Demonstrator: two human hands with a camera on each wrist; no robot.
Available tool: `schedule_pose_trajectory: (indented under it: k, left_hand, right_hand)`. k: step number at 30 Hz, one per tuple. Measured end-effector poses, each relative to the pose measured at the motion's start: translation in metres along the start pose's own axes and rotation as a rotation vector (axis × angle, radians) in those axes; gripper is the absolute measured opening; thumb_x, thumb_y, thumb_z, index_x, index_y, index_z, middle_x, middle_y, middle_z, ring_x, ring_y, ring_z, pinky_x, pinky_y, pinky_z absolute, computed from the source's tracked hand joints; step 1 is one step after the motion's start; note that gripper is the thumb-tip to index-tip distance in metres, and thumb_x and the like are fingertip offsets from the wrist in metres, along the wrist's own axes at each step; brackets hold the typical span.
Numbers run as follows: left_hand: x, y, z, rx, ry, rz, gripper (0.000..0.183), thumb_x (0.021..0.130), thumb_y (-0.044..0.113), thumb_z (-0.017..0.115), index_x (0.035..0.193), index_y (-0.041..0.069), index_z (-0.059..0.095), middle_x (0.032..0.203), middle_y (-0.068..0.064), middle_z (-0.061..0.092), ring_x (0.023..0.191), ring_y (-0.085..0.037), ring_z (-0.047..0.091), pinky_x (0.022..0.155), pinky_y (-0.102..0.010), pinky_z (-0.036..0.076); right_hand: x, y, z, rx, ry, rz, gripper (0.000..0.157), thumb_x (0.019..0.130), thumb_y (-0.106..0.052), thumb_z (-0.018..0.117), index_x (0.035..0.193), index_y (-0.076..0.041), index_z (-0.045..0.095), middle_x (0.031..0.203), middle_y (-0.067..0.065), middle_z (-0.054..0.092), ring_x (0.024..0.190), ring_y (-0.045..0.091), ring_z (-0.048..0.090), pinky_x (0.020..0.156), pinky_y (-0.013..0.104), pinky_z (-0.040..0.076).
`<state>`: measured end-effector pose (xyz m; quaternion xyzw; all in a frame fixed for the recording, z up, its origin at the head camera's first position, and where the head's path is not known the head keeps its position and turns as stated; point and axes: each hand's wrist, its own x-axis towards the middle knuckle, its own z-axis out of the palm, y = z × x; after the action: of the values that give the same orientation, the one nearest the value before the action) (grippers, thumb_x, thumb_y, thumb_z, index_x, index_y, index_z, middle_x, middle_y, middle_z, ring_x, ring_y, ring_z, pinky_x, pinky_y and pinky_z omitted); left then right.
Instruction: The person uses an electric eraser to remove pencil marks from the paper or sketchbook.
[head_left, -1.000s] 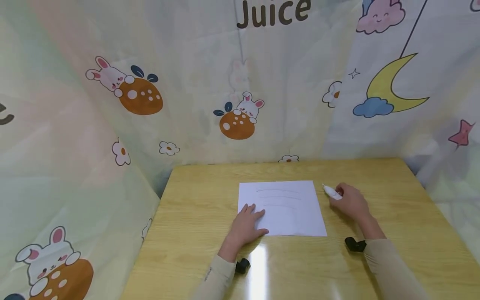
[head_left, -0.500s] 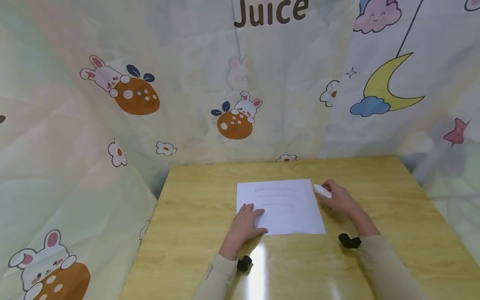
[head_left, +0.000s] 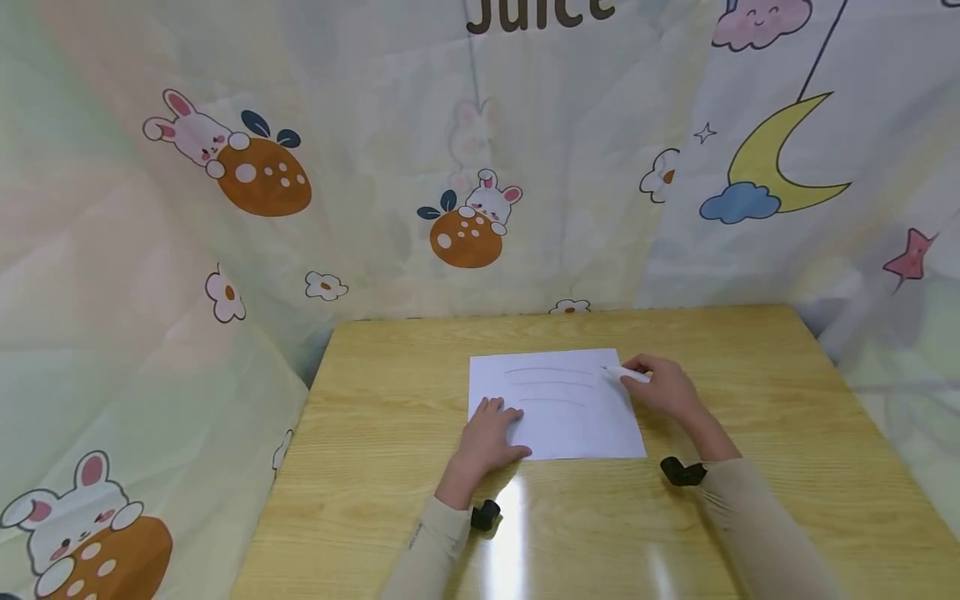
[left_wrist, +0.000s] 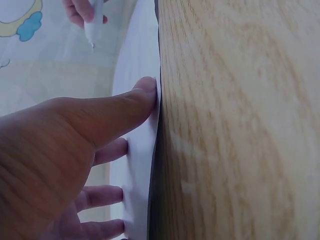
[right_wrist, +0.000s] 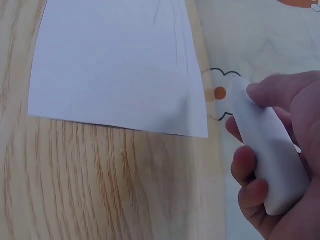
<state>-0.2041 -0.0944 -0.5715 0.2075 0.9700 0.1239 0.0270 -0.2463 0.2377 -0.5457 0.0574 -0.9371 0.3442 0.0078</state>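
A white sheet of paper [head_left: 577, 433] lies on the table, with several thin, slightly curved lines across its upper half. My left hand [head_left: 489, 437] rests on its lower left part, fingers spread; in the left wrist view the thumb [left_wrist: 142, 95] touches the paper near its edge. Over the sheet's upper right edge, my right hand [head_left: 667, 387] grips a white correction pen [right_wrist: 270, 150] with a thick body. Its narrow tip points left, near the right ends of the lines. Whether the tip touches the paper cannot be told.
The wooden table [head_left: 375, 500] extends around the sheet. A printed cloth [head_left: 375, 167] with rabbits and a moon hangs behind and to the sides. A black wrist camera [head_left: 682, 472] sits on the right wrist, another [head_left: 486, 515] on the left.
My right hand has moved left with the correction pen, from beside the sheet to over its upper right edge. The left hand stays on the paper. The head view has shifted slightly.
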Motion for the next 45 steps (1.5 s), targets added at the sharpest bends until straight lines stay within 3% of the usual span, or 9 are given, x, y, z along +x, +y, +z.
schedule_pose_trajectory:
  k: [5, 16, 26, 45]
  left_hand:
    - [0.001, 0.0, -0.005, -0.012, -0.033, -0.018, 0.063, 0.074, 0.051, 0.079, 0.126, 0.019, 0.065, 0.135, -0.018, 0.051, 0.129, -0.044, 0.041, 0.096, -0.051, 0.044]
    - [0.005, 0.0, -0.005, -0.016, -0.051, -0.03, 0.064, 0.075, 0.053, 0.078, 0.128, 0.02, 0.064, 0.137, -0.016, 0.049, 0.131, -0.041, 0.039, 0.099, -0.049, 0.041]
    - [0.003, 0.003, -0.007, -0.019, -0.043, -0.027, 0.063, 0.07, 0.05, 0.082, 0.122, 0.018, 0.067, 0.129, -0.014, 0.054, 0.126, -0.037, 0.044, 0.1, -0.046, 0.041]
    - [0.004, 0.005, -0.006, -0.034, -0.031, -0.044, 0.064, 0.067, 0.049, 0.085, 0.12, 0.018, 0.068, 0.127, -0.014, 0.055, 0.125, -0.038, 0.045, 0.101, -0.043, 0.04]
  right_hand:
    - [0.007, -0.003, 0.003, -0.045, 0.013, 0.002, 0.026, 0.089, -0.026, 0.069, 0.107, -0.007, 0.071, 0.108, 0.016, 0.067, 0.071, 0.022, 0.052, 0.059, 0.034, 0.041]
    - [0.016, -0.001, 0.007, -0.145, -0.02, 0.01, 0.025, 0.087, -0.024, 0.071, 0.106, -0.007, 0.073, 0.106, 0.015, 0.07, 0.065, 0.017, 0.056, 0.053, 0.032, 0.042]
    - [0.016, 0.001, 0.015, -0.188, -0.04, -0.012, 0.026, 0.086, -0.024, 0.071, 0.106, -0.006, 0.074, 0.106, 0.014, 0.07, 0.089, 0.03, 0.065, 0.06, 0.036, 0.049]
    - [0.017, -0.008, 0.017, -0.214, -0.06, 0.01, 0.027, 0.086, -0.024, 0.07, 0.107, -0.007, 0.074, 0.109, 0.017, 0.069, 0.083, 0.026, 0.064, 0.054, 0.032, 0.046]
